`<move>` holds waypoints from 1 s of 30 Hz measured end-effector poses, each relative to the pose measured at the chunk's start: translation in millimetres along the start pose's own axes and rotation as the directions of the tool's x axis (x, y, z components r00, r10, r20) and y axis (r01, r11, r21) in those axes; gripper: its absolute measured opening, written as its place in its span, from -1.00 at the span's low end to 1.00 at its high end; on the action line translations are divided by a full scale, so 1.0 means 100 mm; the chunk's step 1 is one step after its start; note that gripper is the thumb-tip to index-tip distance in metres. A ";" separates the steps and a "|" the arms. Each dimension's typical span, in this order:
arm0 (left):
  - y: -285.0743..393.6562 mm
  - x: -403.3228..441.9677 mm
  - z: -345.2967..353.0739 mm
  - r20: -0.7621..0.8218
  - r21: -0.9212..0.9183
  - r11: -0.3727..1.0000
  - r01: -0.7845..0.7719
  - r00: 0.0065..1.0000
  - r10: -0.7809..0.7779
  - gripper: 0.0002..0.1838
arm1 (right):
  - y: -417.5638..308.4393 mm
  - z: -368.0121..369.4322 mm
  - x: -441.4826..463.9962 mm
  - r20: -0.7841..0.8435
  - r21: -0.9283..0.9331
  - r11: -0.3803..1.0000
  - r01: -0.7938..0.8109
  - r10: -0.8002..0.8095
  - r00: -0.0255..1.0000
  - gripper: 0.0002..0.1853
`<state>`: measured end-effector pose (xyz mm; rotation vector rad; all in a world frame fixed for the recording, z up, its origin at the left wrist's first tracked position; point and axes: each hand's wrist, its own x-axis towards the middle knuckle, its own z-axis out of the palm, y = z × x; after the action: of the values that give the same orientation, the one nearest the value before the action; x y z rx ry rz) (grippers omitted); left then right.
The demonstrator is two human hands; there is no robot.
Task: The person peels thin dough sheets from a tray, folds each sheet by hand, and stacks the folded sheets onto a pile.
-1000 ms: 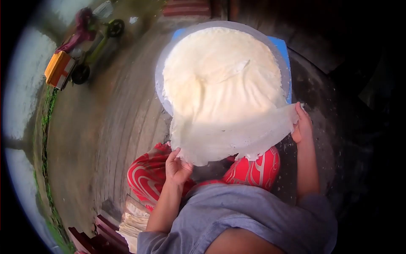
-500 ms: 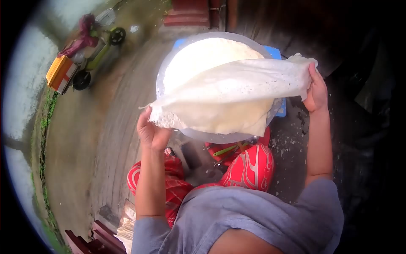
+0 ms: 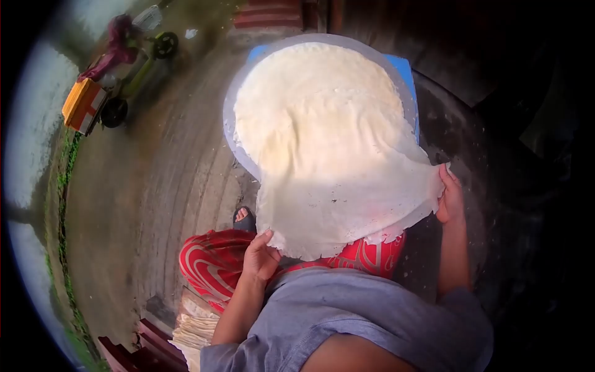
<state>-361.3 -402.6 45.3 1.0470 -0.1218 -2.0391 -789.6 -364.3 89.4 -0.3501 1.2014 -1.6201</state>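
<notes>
A thin, pale dough sheet point(image 3: 341, 198) stretches between my hands and drapes toward my lap. Its far part lies over a round, cream-coloured layer of dough point(image 3: 316, 74) on a grey round tray point(image 3: 230, 111). My left hand point(image 3: 261, 257) is closed on the sheet's near left corner, thumb on top. At the right edge, my right hand point(image 3: 451, 195) pinches the other corner. Small holes and ragged edges show in the sheet, and red cloth shows faintly through it.
The tray rests on something blue point(image 3: 406, 71). At lower left is a stack of folded pale sheets point(image 3: 193, 328) beside a dark red wooden piece point(image 3: 152, 347). A green scooter point(image 3: 139, 74) with an orange box point(image 3: 83, 105) stands at upper left.
Both hands have come down toward my body, drawing the dough sheet with them. It was bunched above the tray and now hangs spread over the tray's near edge and my knees.
</notes>
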 end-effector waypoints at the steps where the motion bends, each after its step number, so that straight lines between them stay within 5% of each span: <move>1: 0.05 0.06 0.05 0.000 0.001 1.000 0.000 1.000 0.000 -0.61 | -0.05 0.09 0.10 0.038 0.014 1.000 -0.023 0.022 0.999 -0.77; 5: 0.44 0.62 0.26 0.048 -0.302 0.952 -0.049 0.997 0.067 -0.68 | -0.14 0.57 0.96 0.087 0.180 0.971 -0.157 0.143 0.986 -0.70; 7: 0.62 1.09 0.31 -0.003 -0.438 0.889 -0.129 0.990 0.142 -0.69 | 0.01 0.50 1.72 0.292 0.224 0.947 -0.233 0.163 0.943 -0.66; 11: 0.67 1.19 0.77 -0.038 -0.353 0.917 -0.185 0.982 0.184 -0.68 | 0.20 0.97 1.78 0.228 0.194 0.974 -0.121 0.075 0.971 -0.64; 12: 0.61 1.23 0.72 -0.043 -0.104 0.949 -0.298 0.955 0.295 -0.67 | 0.31 0.98 1.72 0.175 -0.158 0.987 -0.008 0.036 0.984 -0.64; 13: 0.53 1.27 0.65 -0.020 0.151 0.908 -0.392 0.917 0.399 -0.66 | 0.43 0.96 1.68 0.141 -0.493 0.866 0.087 -0.020 0.990 -0.65; 14: 0.43 1.28 0.55 0.096 0.435 0.776 -0.457 0.881 0.464 -0.61 | 0.65 0.72 1.78 0.401 -0.636 0.656 0.408 -0.171 0.900 -0.68; 15: 0.34 1.32 0.43 0.233 0.686 0.509 -0.520 0.820 0.522 -0.62 | 0.66 0.65 1.65 0.401 -0.636 0.658 0.402 -0.163 0.901 -0.68; 16: 0.30 1.25 0.41 0.432 0.823 0.048 -0.565 0.680 0.592 -0.63 | 0.63 0.58 1.45 0.622 -0.736 0.120 0.666 -0.269 0.735 -0.70; 17: 0.27 1.17 0.41 0.644 0.765 -0.424 -0.485 0.549 0.533 -0.64 | 0.63 0.52 1.29 0.824 -0.557 -0.459 0.693 -0.198 0.531 -0.72; 21: 0.22 1.15 0.25 0.624 0.761 -0.568 -0.311 0.590 0.512 -0.64 | 0.63 0.27 1.14 0.753 -0.657 -0.376 0.653 -0.349 0.557 -0.75; 23: 0.24 1.24 0.16 0.532 0.831 -0.393 -0.394 0.353 0.770 -0.61 | 0.58 0.15 1.10 0.605 -0.757 -0.169 0.632 -0.546 0.579 -0.78; 24: 0.28 1.16 0.25 0.562 0.827 -0.521 -0.214 0.262 0.784 -0.58 | 0.56 0.13 1.09 0.511 -0.812 -0.174 0.557 -0.673 0.535 -0.70; 25: 0.29 1.20 0.23 0.565 0.824 -0.522 -0.219 0.263 0.782 -0.58 | 0.54 0.05 1.12 0.507 -0.815 -0.175 0.552 -0.676 0.535 -0.70; 26: 0.29 1.27 0.19 0.391 0.913 -0.334 -0.233 0.275 0.878 -0.56 | 0.54 -0.07 1.16 0.163 -0.935 0.149 0.321 -0.626 0.763 -0.65; 27: 0.29 1.31 0.17 0.200 0.962 -0.130 -0.242 0.292 0.935 -0.54 | 0.50 -0.13 1.16 -0.198 -0.903 0.428 0.015 -0.448 0.872 -0.59; 28: 0.33 1.27 0.22 0.041 0.988 0.033 -0.153 0.460 0.887 -0.50 | 0.45 -0.18 1.18 -0.286 -0.755 0.653 -0.060 -0.245 0.926 -0.53; 29: 0.35 1.34 0.10 0.046 0.987 0.030 -0.155 0.463 0.885 -0.50 | 0.44 -0.22 1.20 -0.292 -0.754 0.654 -0.063 -0.247 0.924 -0.53; 30: 0.36 1.47 -0.11 -0.068 0.898 0.327 -0.293 0.643 0.763 -0.54 | 0.40 -0.19 1.20 -0.363 -0.638 0.750 -0.173 -0.095 0.927 -0.54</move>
<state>-377.1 -527.0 -40.0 1.7651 -1.1499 -0.9101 -831.2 -454.8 8.8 -0.4632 2.0765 -1.1916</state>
